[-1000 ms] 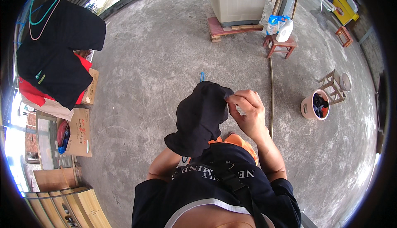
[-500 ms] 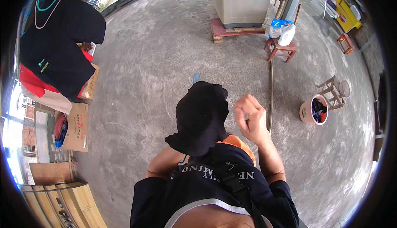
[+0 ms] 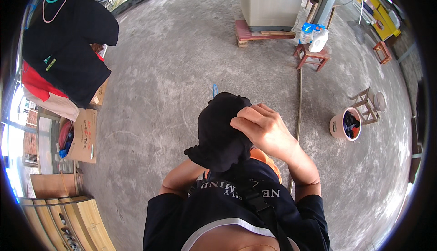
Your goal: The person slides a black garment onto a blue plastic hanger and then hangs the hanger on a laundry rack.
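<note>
A black garment [image 3: 221, 132] hangs bunched in front of my chest. My right hand [image 3: 261, 130] rests on its upper right side with the fingers curled into the cloth. My left hand is hidden under the garment and only the left forearm [image 3: 180, 180] shows, reaching up into the cloth and holding it aloft. An orange tub [image 3: 268, 157] peeks out just below the garment, by my right elbow.
The floor is bare concrete. A washing machine [image 3: 271, 0] stands on a wooden pallet [image 3: 255, 34] at the back, next to a small stool [image 3: 312, 55] with bottles. A bucket of clothes [image 3: 345, 125] and a hose [image 3: 299, 100] lie to the right. Dark clothes [image 3: 68, 46] hang at left above a cardboard box [image 3: 84, 135].
My right hand let go of the garment's upper edge, pulled away to the right, then came back onto the cloth. The garment has stayed up on my left hand.
</note>
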Demonstrator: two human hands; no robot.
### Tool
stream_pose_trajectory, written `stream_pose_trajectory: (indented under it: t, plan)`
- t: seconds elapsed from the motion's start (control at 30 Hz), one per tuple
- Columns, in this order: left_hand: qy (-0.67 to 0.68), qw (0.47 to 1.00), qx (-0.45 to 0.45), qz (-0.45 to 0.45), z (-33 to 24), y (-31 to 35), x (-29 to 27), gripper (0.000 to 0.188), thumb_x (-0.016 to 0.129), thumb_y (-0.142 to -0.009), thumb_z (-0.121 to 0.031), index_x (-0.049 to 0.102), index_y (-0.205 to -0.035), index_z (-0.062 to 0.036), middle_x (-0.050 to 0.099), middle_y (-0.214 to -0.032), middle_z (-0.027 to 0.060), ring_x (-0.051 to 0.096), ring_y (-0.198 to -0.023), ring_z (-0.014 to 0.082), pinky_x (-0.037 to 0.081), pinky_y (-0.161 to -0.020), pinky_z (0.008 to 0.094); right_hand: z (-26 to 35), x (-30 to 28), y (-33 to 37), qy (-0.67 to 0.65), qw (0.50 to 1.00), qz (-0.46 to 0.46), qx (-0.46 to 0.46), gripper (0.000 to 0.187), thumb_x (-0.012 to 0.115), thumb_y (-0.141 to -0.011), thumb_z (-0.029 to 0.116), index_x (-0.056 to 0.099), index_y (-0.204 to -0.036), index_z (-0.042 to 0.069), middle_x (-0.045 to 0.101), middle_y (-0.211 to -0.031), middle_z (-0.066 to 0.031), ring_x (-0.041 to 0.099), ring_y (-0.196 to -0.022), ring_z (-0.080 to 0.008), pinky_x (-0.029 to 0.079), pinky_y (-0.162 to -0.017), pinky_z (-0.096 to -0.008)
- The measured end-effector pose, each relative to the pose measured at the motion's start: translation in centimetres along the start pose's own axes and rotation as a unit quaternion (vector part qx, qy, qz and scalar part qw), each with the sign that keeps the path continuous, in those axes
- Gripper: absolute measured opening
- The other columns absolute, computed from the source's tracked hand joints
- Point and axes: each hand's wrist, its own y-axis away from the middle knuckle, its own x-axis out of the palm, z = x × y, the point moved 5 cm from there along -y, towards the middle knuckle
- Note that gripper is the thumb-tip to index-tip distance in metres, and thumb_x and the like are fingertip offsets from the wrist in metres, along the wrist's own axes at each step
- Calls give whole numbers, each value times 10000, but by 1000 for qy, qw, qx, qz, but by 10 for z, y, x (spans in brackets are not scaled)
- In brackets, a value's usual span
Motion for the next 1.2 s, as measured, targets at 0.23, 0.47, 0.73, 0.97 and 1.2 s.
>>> stream_pose_trajectory:
  t: [0.23,0.47,0.73,0.97,1.2]
  plan:
    - [-67,996,51,-22,-42,-9,-29,188,662,-664,-160,549,-796,-90,544,-757,71,543,-764,288,415,-647,372,-8,3,1,-56,997,27,55,114,648,-709,29,595,-810,27,503,-807,-45,581,-655,-210,485,-553,-308]
    - [-91,993,70,-35,-61,-17,-38,195,668,-669,-165,563,-816,-91,560,-778,72,552,-783,288,421,-664,373,-17,-1,4,-141,983,17,115,95,686,-731,10,652,-805,57,575,-778,-39,605,-645,-200,498,-573,-284]
    - [-69,994,81,-28,-60,-13,-37,181,661,-676,-170,558,-802,-91,555,-773,75,549,-791,295,417,-670,373,-10,2,-2,-47,995,81,36,129,694,-692,19,614,-789,44,558,-765,-46,604,-645,-203,497,-549,-296]
    - [-127,988,85,26,-38,-12,-18,162,643,-659,-157,546,-769,-87,553,-753,82,547,-750,308,421,-634,399,-17,-7,-2,-90,988,26,122,141,651,-680,-35,595,-778,49,554,-782,-44,599,-638,-205,496,-570,-294]
    - [-57,997,45,-11,-27,-6,-14,141,635,-662,-148,539,-745,-87,548,-736,81,546,-753,307,422,-643,394,-11,-3,-2,-98,989,75,77,110,699,-713,32,625,-791,56,569,-759,-30,604,-634,-205,498,-566,-293]
